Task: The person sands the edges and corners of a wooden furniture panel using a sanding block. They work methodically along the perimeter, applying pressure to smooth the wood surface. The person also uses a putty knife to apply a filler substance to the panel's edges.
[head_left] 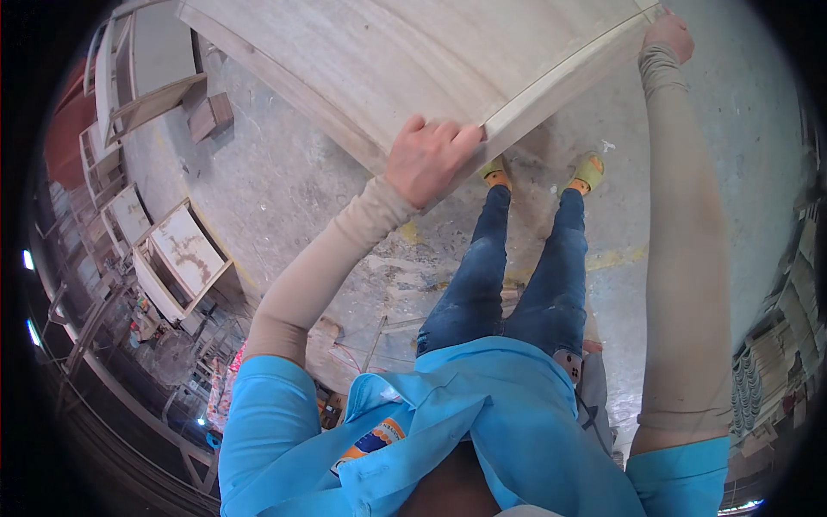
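Observation:
A large, pale wooden panel (405, 56) with a raised frame along its edges fills the top of the head view. My left hand (433, 158) is closed over the rim at the panel's near corner, with the fingers curled onto the frame. Farther off to the right, my right hand (669, 38) grips the other end of the same frame edge. Some of its fingers are hidden by the wood and by the hand itself. The panel is tilted above the floor, and its far side runs out of view. Beige sleeves cover both forearms.
My feet in yellow-green shoes (587, 172) stand on the worn concrete floor (301, 189), just below the panel's near edge. At left are several unfinished wooden furniture pieces, among them a cabinet-like box (185, 258) and a small wooden block (210, 116). Stacked material (788, 319) lines the far right.

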Motion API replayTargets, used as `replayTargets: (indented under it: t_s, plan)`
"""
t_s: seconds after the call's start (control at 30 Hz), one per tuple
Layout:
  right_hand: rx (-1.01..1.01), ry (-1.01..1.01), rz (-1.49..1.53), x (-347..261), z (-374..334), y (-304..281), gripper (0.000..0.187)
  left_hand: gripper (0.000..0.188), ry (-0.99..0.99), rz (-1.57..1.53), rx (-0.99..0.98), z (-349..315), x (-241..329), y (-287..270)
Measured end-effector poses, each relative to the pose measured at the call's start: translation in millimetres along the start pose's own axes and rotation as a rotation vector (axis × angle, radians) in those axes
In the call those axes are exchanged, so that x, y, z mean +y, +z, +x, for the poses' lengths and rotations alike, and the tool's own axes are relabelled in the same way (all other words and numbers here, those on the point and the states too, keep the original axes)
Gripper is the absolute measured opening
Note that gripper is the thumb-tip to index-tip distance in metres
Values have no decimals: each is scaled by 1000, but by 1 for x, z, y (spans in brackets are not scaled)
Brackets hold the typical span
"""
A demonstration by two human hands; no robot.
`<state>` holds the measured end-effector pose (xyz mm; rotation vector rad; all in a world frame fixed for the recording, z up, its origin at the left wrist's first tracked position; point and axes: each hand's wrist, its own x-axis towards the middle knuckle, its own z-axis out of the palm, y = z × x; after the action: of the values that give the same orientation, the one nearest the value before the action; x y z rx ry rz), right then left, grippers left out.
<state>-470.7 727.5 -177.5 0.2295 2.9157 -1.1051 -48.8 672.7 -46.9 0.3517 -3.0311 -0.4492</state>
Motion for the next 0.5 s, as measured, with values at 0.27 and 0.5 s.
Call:
replayTargets:
  t_s: [0.27, 0.5]
  plan:
    - [-20, -161, -186, 29, 43, 12, 46, 7, -32, -22, -53, -83, -14, -10]
    - [-25, -191, -61, 20, 21, 9, 45, 7, -154, 64, -296, -197, -31, -15]
